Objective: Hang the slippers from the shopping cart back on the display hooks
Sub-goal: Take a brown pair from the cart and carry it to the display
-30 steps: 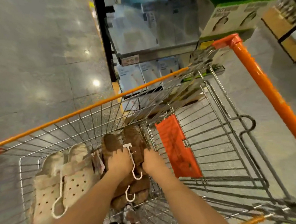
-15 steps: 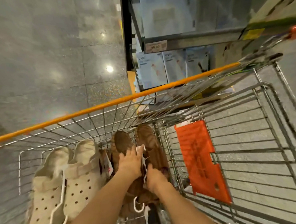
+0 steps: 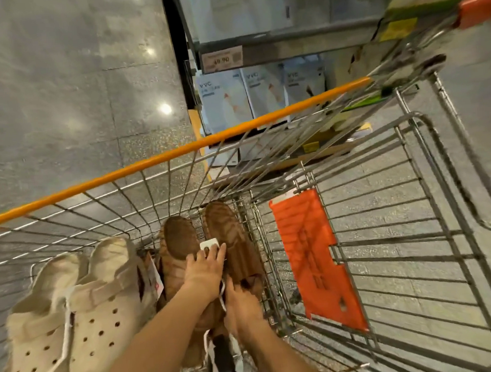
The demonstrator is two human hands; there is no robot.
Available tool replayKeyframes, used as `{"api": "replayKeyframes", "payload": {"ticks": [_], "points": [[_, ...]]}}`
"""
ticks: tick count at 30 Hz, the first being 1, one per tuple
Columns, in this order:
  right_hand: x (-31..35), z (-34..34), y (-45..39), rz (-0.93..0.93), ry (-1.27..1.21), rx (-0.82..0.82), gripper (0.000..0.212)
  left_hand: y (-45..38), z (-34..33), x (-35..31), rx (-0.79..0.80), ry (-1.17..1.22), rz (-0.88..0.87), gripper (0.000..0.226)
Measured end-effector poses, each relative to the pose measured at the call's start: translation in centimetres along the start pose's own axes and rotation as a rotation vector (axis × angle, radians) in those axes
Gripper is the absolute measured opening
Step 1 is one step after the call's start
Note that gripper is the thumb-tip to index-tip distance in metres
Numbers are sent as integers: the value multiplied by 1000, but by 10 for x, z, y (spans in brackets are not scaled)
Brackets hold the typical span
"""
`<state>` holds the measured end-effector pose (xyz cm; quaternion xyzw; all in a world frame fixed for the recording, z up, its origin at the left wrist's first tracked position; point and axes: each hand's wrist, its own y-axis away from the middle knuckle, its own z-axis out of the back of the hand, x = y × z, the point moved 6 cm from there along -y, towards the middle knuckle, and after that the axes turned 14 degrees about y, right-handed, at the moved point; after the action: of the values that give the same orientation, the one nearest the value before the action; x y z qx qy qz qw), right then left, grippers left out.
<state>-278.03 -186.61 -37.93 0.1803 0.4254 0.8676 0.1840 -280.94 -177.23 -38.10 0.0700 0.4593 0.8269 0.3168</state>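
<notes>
A pair of brown fuzzy slippers (image 3: 227,230) lies in the wire shopping cart (image 3: 179,152), toes pointing away from me, joined by a white plastic hanger (image 3: 209,244). My left hand (image 3: 205,270) rests flat on the pair, fingertips touching the hanger's white tab. Just below it, my right hand (image 3: 241,304) grips the heel end of the right brown slipper. A pair of cream clog slippers (image 3: 82,308) with holes and a white hanger lies to the left in the cart. No display hooks are in view.
An orange plastic flap (image 3: 314,256) hangs on the cart's child-seat wire panel at the right. Beyond the cart stands a shelf (image 3: 259,52) with white boxes and a price tag. Grey tiled floor (image 3: 60,96) spreads to the left. A dark slipper with white straps (image 3: 225,365) lies under my wrists.
My left hand has slid forward over the brown slippers onto the hanger's tab. My right hand has dropped toward the heel end. The view has shifted closer to the shelf.
</notes>
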Motion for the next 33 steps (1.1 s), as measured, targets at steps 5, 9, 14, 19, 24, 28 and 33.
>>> {"api": "replayKeyframes", "payload": {"ticks": [5,9,14,19,24,28,33], "points": [[1,22,16,98,32,-5,26,9,1,-1,-61,-17,-17,83],[7,58,41,229,147,102,24,29,4,1,-57,145,16,84],[19,113,87,270,235,-25,17,71,26,3,-56,382,21,87],[64,167,137,329,360,-182,22,125,46,20,-78,555,-10,103],[132,214,203,412,518,-249,12,186,60,52,-221,967,-124,50],[199,239,269,472,612,-340,35,270,88,87,-379,1108,-181,47],[288,252,346,591,758,-521,35,381,114,140,-572,1139,-249,37]]}}
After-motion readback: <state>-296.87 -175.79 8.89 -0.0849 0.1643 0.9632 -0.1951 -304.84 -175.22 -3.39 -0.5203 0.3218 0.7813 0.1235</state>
